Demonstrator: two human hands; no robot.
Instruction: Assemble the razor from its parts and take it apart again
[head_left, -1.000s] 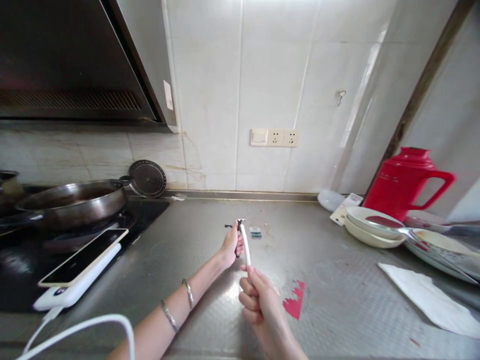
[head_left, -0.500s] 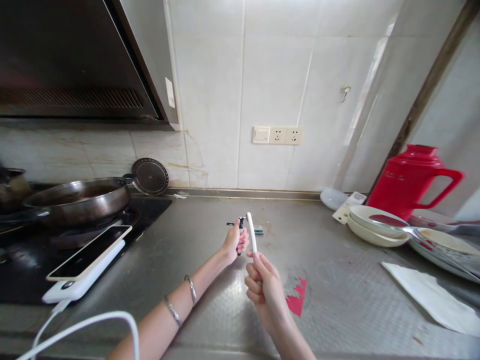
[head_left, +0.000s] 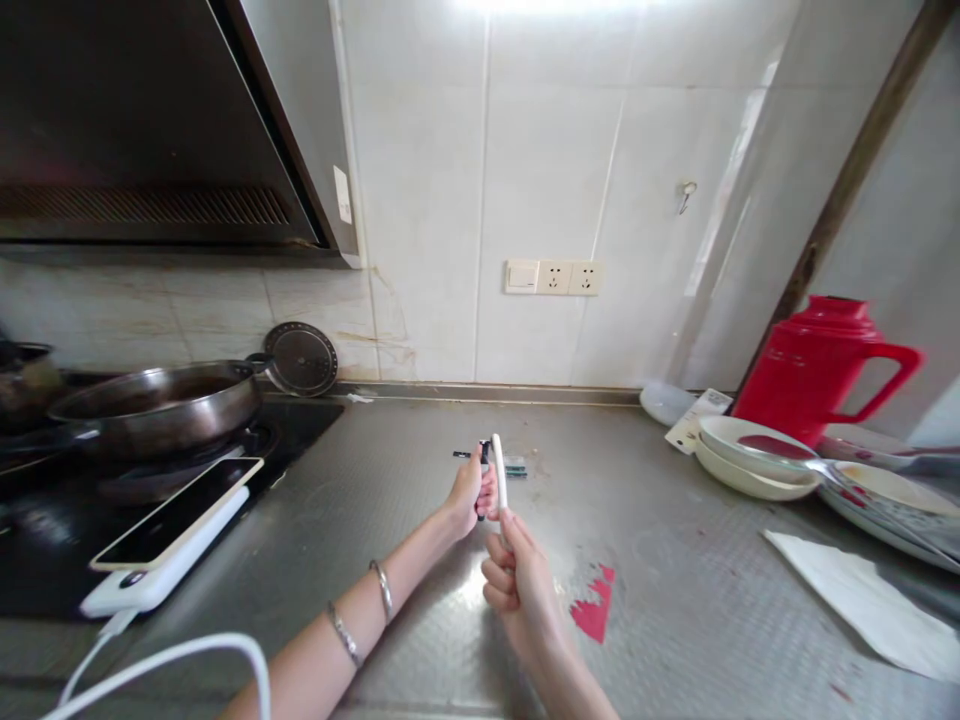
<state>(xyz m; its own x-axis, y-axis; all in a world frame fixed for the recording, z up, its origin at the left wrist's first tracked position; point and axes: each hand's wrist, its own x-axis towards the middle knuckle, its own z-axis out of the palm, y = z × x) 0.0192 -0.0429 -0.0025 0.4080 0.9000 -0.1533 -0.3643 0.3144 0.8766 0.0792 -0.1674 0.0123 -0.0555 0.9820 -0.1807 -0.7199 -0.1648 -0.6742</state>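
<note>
My left hand [head_left: 469,495] is closed around a small black tool with a metal top [head_left: 484,455], held upright above the counter; much of it is hidden by my fingers. My right hand [head_left: 521,580] grips the lower end of a slim white rod [head_left: 499,470] between thumb and fingers. The rod stands nearly upright, slightly curved, its rounded tip beside the tool's metal top; whether they touch I cannot tell. Behind the hands lie thin dark-green strips [head_left: 516,468] on the counter. A torn red scrap [head_left: 595,605] lies to the right of my right hand.
A phone [head_left: 180,510] rests on a white power bank with a cable at left. Behind it a steel pan [head_left: 169,415] sits on the black stove. At right are stacked bowls [head_left: 750,470], a red thermos jug [head_left: 821,370] and a white paper sheet [head_left: 862,600].
The white rod's tip has shifted slightly left, closer to the black tool. My right hand has moved a little left and down. Both hands keep their grips.
</note>
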